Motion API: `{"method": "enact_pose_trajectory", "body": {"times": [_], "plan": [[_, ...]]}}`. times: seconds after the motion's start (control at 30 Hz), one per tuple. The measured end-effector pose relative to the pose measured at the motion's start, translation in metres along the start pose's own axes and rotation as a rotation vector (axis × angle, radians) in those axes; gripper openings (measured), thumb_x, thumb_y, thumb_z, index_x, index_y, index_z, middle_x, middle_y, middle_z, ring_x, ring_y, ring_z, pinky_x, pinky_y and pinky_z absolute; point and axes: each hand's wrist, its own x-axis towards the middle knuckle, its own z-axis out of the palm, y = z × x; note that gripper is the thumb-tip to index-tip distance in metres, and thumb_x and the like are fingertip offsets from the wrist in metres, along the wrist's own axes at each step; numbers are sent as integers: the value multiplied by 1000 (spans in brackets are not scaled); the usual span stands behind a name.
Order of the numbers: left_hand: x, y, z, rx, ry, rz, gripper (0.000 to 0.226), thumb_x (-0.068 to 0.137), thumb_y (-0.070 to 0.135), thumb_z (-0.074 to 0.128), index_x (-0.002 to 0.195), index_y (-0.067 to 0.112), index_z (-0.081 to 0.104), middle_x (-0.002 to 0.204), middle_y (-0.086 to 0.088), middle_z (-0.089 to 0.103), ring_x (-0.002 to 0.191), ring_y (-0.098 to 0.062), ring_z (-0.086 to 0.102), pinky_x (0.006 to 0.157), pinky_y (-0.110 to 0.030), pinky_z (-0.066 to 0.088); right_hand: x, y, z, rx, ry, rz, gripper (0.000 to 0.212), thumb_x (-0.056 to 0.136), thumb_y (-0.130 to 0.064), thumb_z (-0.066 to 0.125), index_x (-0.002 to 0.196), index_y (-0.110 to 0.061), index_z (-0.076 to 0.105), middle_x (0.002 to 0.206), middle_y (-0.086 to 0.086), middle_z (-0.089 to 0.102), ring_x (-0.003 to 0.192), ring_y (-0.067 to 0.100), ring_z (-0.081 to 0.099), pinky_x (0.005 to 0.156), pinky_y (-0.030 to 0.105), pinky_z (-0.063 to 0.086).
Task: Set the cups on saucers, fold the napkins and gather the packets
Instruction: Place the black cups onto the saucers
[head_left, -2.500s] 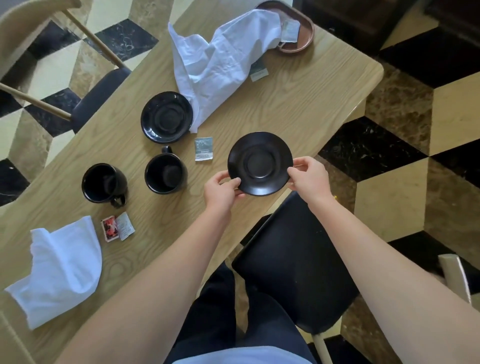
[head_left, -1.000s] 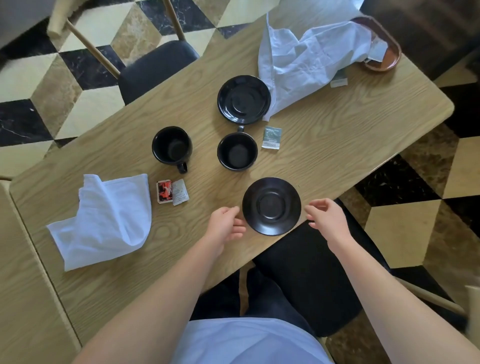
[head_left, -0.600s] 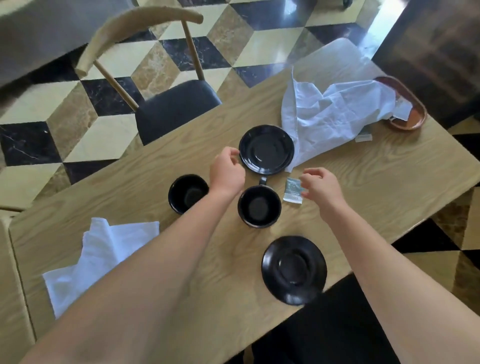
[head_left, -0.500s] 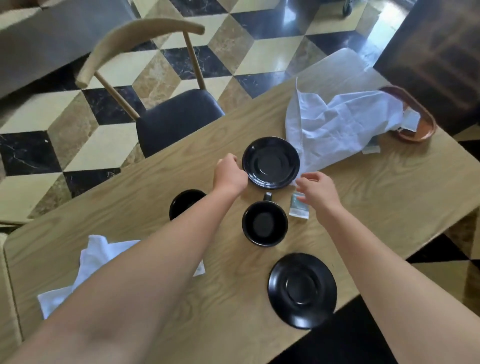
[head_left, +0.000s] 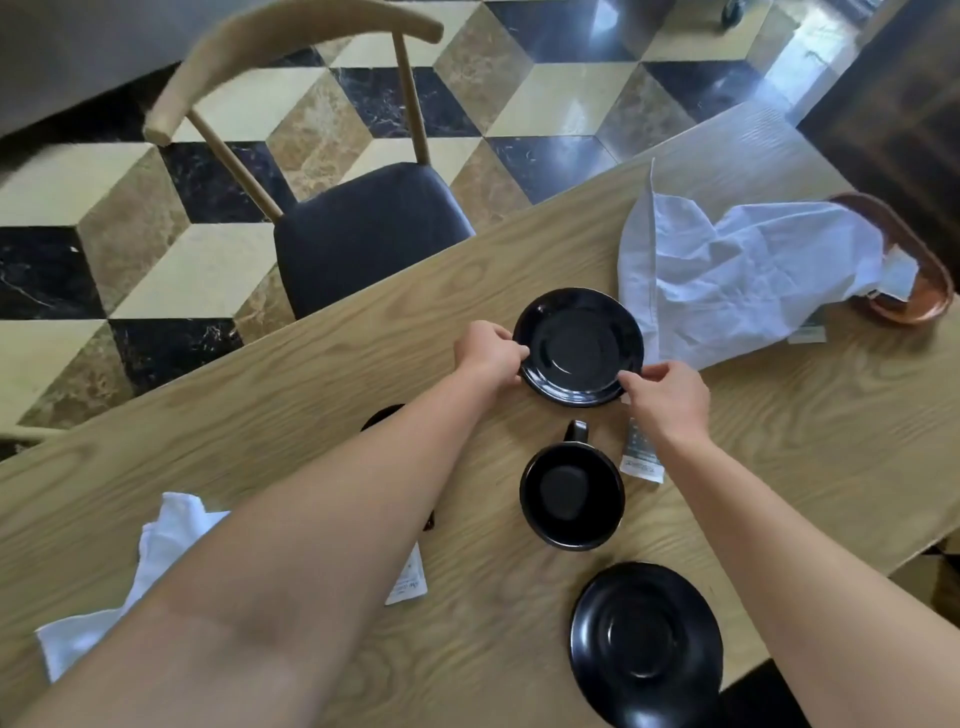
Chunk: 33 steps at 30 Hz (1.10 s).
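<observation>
— What have the hands got?

— I see both on the far saucer (head_left: 579, 347). My left hand (head_left: 489, 353) pinches its left rim, fingers curled over the edge; my right hand (head_left: 667, 392) grips the near-right rim the same way. Whether the saucer is lifted or flat on the table (head_left: 810, 441), I cannot tell.

— Count the crockery for me.

— Two saucers: the held one and a near saucer (head_left: 645, 640) at the table's near edge, well apart from both hands. Two cups: the near cup (head_left: 571, 493) stands upright between my forearms, handle pointing at the held saucer, on bare wood. The second cup (head_left: 382, 414) is only a dark sliver behind my left forearm.

— Napkins and packets?

— Two napkins. The crumpled napkin (head_left: 727, 275) lies just beside the held saucer on the right, draped over the rim of a copper tray (head_left: 930, 291). The left napkin (head_left: 156, 561) is mostly hidden under my left arm. Packets I can count four: a green packet (head_left: 641, 457) half covered by my right wrist, a white packet (head_left: 410, 582) poking out below my left forearm with a dark red bit beside it I can't make out, another packet (head_left: 807, 332) peeking from under the crumpled napkin, and one packet in the tray (head_left: 897, 273).

— Anything else?

— A chair (head_left: 363, 239) across the table.
</observation>
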Motion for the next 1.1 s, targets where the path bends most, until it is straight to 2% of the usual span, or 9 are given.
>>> {"method": "enact_pose_trajectory", "body": {"times": [0.13, 0.23, 0.3, 0.37, 0.47, 0.57, 0.63, 0.8, 1.1], "plan": [[7, -1, -37, -74, 10, 10, 12, 85, 0, 74, 89, 7, 65, 95, -13, 70, 77, -29, 74, 63, -35, 63, 3, -36, 9, 3, -73, -97, 19, 87, -30, 73, 93, -13, 73, 90, 6, 74, 86, 22, 69, 79, 37, 54], [16, -2, -75, -89, 89, 25, 22, 83, 0, 76, 72, 13, 62, 89, -14, 72, 72, -26, 75, 63, -35, 64, 6, -68, 32, -1, -161, -158, 25, 86, -30, 75, 101, -10, 70, 96, 5, 73, 92, 23, 70, 86, 42, 58], [24, -6, -98, -87, 142, 23, 26, 81, 0, 78, 71, 16, 60, 90, -13, 71, 73, -26, 75, 68, -39, 64, 6, -87, 50, -17, -208, -174, 21, 85, -29, 77, 94, -11, 70, 96, 9, 73, 93, 27, 71, 87, 47, 58], [31, -11, -117, -96, 178, 15, 29, 81, 0, 78, 71, 18, 58, 88, -10, 69, 70, -24, 75, 69, -37, 64, 3, -101, 67, -46, -226, -202, 18, 85, -26, 78, 81, -10, 70, 90, 13, 74, 89, 30, 72, 85, 47, 58], [39, -19, -138, -79, 220, 7, 30, 82, 3, 78, 66, 18, 57, 79, -4, 66, 58, -15, 71, 61, -26, 62, -3, -116, 88, -111, -266, -240, 24, 85, -25, 74, 85, -2, 76, 81, 16, 75, 85, 32, 71, 77, 40, 57], [44, -25, -149, -117, 214, -23, 14, 83, 3, 78, 82, 10, 66, 96, -10, 69, 68, -19, 74, 71, -32, 64, -3, -127, 101, -109, -304, -205, 20, 87, -24, 74, 89, -5, 77, 76, 9, 72, 86, 28, 72, 78, 39, 58], [47, -24, -151, -134, 220, -31, 21, 82, 3, 79, 100, 6, 68, 105, -11, 68, 72, -20, 73, 74, -35, 64, 1, -132, 106, -111, -314, -190, 18, 87, -23, 75, 93, -6, 76, 79, 8, 72, 88, 27, 72, 84, 42, 60], [52, -22, -152, -169, 227, -26, 21, 80, 2, 81, 84, 11, 62, 103, -9, 66, 66, -17, 70, 69, -31, 64, 10, -145, 110, -153, -313, -197, 19, 86, -23, 76, 96, -6, 76, 91, 14, 75, 91, 28, 73, 86, 44, 59], [49, -24, -145, -180, 173, -78, 33, 80, 4, 81, 107, 2, 64, 111, -14, 66, 71, -22, 74, 69, -33, 64, 18, -135, 106, -166, -305, -204, 31, 89, -28, 70, 103, -1, 74, 98, 16, 75, 96, 31, 70, 88, 42, 58]]}}
